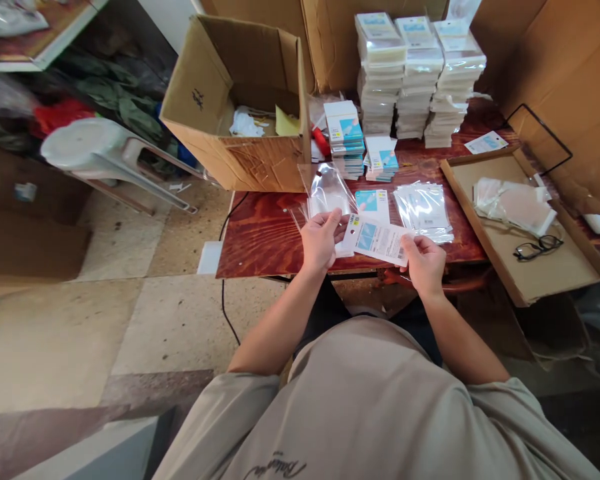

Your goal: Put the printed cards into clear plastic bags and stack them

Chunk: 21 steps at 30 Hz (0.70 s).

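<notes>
Printed card [380, 241], right hand [427, 263] pinching its end, left hand [321, 240] nearly closed by the other, apparently gripping clear sleeve [329, 190]

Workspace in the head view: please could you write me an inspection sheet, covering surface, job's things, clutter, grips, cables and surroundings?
Surface: red-brown table, wood-grained, glossy.
Job's things: printed card between the hands; clear bag beyond the left hand; card stacks and three tall stacks farther back.
Clutter: glasses in a shallow tray; open box with loose scraps inside.
Grips: right hand pinches the card's right end; left hand near its left end, contact unclear.
Cables: black cable hangs by the table's left end.
Surroundings: white stool on tiled floor.
</notes>
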{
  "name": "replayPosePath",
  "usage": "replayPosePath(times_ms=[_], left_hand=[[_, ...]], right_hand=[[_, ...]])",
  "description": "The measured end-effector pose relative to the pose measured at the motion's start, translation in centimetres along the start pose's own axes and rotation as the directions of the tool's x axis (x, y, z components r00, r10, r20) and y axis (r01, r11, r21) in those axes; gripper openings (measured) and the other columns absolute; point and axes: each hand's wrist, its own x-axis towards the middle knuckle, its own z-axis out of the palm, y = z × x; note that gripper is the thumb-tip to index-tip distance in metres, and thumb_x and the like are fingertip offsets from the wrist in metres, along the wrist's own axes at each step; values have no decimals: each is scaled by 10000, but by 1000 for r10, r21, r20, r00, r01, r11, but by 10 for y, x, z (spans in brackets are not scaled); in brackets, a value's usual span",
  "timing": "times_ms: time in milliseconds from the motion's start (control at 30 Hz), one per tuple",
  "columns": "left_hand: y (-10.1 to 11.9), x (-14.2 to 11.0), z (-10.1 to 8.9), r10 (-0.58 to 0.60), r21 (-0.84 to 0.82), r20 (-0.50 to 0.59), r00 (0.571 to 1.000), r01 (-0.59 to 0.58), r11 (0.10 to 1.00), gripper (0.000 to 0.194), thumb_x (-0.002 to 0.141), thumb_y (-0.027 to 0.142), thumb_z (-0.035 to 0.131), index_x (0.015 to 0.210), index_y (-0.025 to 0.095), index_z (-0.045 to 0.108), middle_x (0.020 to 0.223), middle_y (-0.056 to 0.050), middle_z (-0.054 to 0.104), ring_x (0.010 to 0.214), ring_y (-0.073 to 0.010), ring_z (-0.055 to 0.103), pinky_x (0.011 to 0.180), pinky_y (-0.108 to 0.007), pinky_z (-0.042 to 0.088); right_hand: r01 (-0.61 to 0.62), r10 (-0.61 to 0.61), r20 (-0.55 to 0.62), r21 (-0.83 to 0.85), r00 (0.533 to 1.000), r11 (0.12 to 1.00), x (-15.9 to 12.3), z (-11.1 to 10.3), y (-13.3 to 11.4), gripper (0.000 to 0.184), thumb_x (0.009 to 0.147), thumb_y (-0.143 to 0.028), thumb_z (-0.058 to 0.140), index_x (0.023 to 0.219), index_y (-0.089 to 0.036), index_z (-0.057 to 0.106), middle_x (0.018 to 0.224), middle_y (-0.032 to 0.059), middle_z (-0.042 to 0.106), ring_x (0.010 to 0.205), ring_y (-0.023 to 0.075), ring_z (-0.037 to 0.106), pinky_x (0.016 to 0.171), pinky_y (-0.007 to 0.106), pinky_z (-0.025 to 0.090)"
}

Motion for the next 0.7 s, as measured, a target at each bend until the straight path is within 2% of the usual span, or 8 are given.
replayPosePath(times_ms=[100,233,333,433,500,600,700], left_hand=[[-5,-14,4,-6,-14,32,999,6,1000,469,732,509,970,857,193,646,814,-51,773,831,-234,798,717,-332,655],[0,-25,3,-2,-10,107,994,3,1000,489,749,560,947,880,186,661,862,-67,781,874,-249,798,777,-376,669],[12,-27,-3,22,-11,97,995,-21,1000,470,776,569,926,901,182,692,850,-66,775,845,-238,797,723,-341,655],[21,-30,-8,34,19,94,995,-36,999,490,753,590,934,903,171,729,806,-63,761,800,-231,791,659,-311,642],[23,-35,-9,50,47,123,991,-57,997,521,722,608,949,894,164,736,790,-61,756,806,-242,794,683,-335,663],[17,-44,-3,64,66,167,984,-76,995,564,695,644,956,889,160,742,801,-64,767,855,-270,806,755,-395,696],[9,-51,3,57,54,198,978,-69,996,565,682,639,967,903,162,762,850,-72,789,903,-282,810,780,-402,704]], right_hand=[[66,-65,-137,-2,988,998,0,12,9,536,804,-721,797,738,-231,592,609,-1,680,415,157,588,347,269,454],[151,-154,-248,-34,956,988,3,23,17,543,869,-750,705,739,-245,552,626,-1,662,498,157,595,446,282,498],[228,-239,-229,-75,944,971,7,19,14,523,872,-714,727,735,-231,582,638,2,655,575,158,602,535,281,513],[262,-279,-185,-115,942,958,10,11,7,499,868,-673,754,720,-221,605,608,-11,617,562,144,558,525,270,472],[277,-293,-190,-110,937,955,11,10,4,502,872,-671,754,719,-218,600,605,-17,605,559,136,546,532,266,468],[279,-277,-201,-17,940,960,10,21,8,522,861,-697,751,737,-218,583,635,-16,620,584,136,565,561,266,487],[222,-201,-160,121,966,968,13,35,16,536,826,-735,747,787,-227,581,688,-12,643,630,147,604,592,271,516]])
